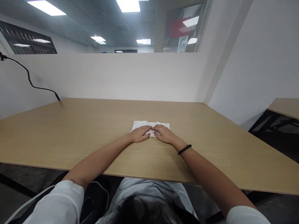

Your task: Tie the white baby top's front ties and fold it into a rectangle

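Observation:
A small white cloth or paper sheet point(140, 123) with faint coloured marks lies on the wooden table, in front of my body. Whether it is fabric or paper I cannot make out. My left hand point(140, 133) rests on its left part, fingers stretched toward the middle. On the right part lies my right hand point(164, 133), palm down with fingers extended. The fingertips of both hands nearly meet at the sheet's centre and cover much of it. A black beaded band point(184, 149) circles my right wrist.
The light wooden table point(70, 133) runs back to a low white partition point(130, 76). A black cable point(29, 76) hangs down to the table's far left corner. Another table point(286, 107) stands at the right beyond the wall. A white cord point(30, 202) runs below the front edge.

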Motion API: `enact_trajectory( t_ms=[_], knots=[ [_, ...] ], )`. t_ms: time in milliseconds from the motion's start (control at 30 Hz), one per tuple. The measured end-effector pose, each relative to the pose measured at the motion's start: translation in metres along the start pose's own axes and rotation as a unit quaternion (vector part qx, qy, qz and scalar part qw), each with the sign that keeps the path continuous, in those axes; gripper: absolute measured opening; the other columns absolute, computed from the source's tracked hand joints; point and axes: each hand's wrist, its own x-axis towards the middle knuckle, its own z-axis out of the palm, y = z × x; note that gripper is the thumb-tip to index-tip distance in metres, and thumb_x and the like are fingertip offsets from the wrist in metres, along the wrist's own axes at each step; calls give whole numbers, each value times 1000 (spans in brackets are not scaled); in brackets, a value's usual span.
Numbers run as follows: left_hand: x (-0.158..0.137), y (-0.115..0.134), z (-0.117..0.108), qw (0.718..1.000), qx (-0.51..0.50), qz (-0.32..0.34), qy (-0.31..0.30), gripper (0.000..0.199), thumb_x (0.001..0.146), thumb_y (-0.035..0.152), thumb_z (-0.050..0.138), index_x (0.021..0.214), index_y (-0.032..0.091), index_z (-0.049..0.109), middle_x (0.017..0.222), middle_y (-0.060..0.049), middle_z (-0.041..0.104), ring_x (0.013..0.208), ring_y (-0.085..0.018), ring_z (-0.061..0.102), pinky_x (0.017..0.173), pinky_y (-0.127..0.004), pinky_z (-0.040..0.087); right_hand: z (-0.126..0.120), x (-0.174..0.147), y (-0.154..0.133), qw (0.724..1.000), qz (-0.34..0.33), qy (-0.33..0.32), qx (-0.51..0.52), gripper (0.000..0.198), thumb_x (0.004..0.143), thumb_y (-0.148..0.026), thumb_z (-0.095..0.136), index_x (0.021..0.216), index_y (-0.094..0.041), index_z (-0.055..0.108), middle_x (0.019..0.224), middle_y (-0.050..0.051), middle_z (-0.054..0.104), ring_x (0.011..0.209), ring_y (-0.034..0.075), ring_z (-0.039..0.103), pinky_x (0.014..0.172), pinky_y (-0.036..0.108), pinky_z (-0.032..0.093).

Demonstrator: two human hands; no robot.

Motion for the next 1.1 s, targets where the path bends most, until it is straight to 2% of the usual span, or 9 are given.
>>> enact_trajectory(
  t_ms=[167, 300, 533, 633, 733, 833, 933, 1000, 1100],
  knots=[
    [0, 6, 2, 997, -47, -61, 18, 51, 84, 36, 59, 131, 14, 54, 143, -14, 50, 136, -28, 40, 118, -40, 25, -2, -1, 4, 997, 57, -42, -3, 34, 92, -20, 49, 122, -13, 61, 111, 13, 59, 109, 23, 53, 96, 35, 40],
    [-3, 11, -1, 996, -53, -69, 29, 53, 80, 40, 64, 125, 14, 56, 140, -16, 52, 135, -32, 41, 116, -42, 27, -3, -2, 8, 995, 82, -54, 31, 39, 91, -22, 51, 129, -13, 57, 116, 13, 58, 111, 23, 53, 97, 35, 40],
    [-5, 31, -14, 984, 23, -110, -140, 92, 69, 62, 69, 139, 9, 43, 152, -22, 34, 141, -39, 28, 114, -46, 25, -16, -8, -6, 979, 109, -127, 116, 57, 90, -35, 57, 142, -15, 42, 126, 14, 55, 111, 24, 53, 97, 35, 40],
    [-13, 46, -9, 975, 31, -150, -160, 100, 66, 64, 70, 143, 9, 38, 153, -23, 30, 142, -41, 25, 113, -48, 27, -22, -15, -23, 979, 92, -154, 100, 53, 91, -38, 55, 139, -16, 48, 120, 13, 58, 110, 26, 53, 97, 36, 40],
    [-34, 71, -1, 975, 41, -151, -159, 103, 70, 66, 66, 149, 11, 29, 155, -23, 24, 143, -40, 24, 112, -48, 28, -30, -30, -46, 979, 77, -162, 94, 48, 92, -40, 55, 135, -18, 52, 116, 11, 59, 105, 25, 55, 95, 36, 42],
    [-64, 104, 2, 979, 36, -140, -141, 105, 75, 70, 60, 154, 14, 19, 158, -20, 14, 145, -38, 17, 114, -47, 23, -38, -53, -69, 981, 56, -159, 97, 43, 93, -40, 54, 131, -19, 54, 117, 11, 57, 104, 24, 55, 92, 36, 43],
    [-88, 134, -1, 980, 27, -143, -137, 94, 84, 70, 48, 155, 18, 14, 160, -16, 10, 147, -36, 12, 116, -49, 17, -39, -73, -86, 987, 45, -140, 73, 34, 94, -37, 51, 121, -18, 57, 112, 11, 58, 101, 24, 55, 89, 37, 44],
    [-98, 146, -2, 982, 11, -142, -121, 84, 89, 68, 44, 155, 24, 15, 161, -12, 13, 147, -33, 14, 116, -49, 17, -34, -82, -93, 994, 43, -100, 33, 26, 95, -31, 49, 114, -17, 59, 107, 11, 59, 100, 24, 53, 89, 39, 43],
    [-105, 158, -1, 985, -2, -152, -77, 71, 92, 62, 42, 152, 27, 26, 157, -10, 28, 144, -31, 24, 115, -48, 20, -23, -87, -106, 997, 64, -19, -42, 16, 94, -21, 47, 102, -17, 60, 106, 12, 59, 103, 26, 50, 90, 43, 41]
  ],
)
